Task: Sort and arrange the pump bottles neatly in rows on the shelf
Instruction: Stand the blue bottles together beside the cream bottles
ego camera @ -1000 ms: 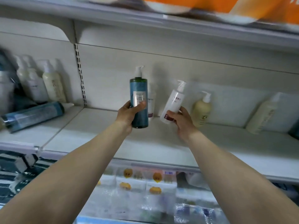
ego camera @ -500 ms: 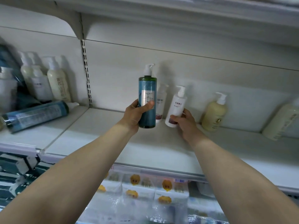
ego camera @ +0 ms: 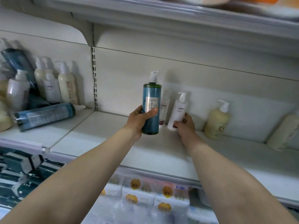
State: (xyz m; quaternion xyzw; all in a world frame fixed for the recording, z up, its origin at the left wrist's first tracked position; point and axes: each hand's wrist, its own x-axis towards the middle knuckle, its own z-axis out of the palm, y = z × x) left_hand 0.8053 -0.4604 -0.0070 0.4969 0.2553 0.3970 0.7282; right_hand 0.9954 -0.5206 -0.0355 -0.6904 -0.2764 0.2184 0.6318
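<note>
My left hand [ego camera: 140, 118] grips a tall blue pump bottle [ego camera: 151, 102] upright, just above the white shelf [ego camera: 100, 135]. My right hand [ego camera: 186, 124] holds the lower part of a small white pump bottle [ego camera: 178, 110], nearly upright at the back wall. Another white bottle [ego camera: 163, 109] stands between them, half hidden behind the blue one. A cream-yellow pump bottle [ego camera: 217, 122] stands to the right, and a pale bottle [ego camera: 284, 133] leans at the far right.
The left shelf bay holds a blue bottle lying on its side [ego camera: 45, 115] and several cream and white pump bottles [ego camera: 67, 88] crowded at the back. A shelf [ego camera: 161, 15] hangs overhead. Packaged goods [ego camera: 145, 196] fill the shelf below.
The white bottle in my right hand has come from a tilt to nearly upright at the back wall. The blue bottle stays held in my left hand.
</note>
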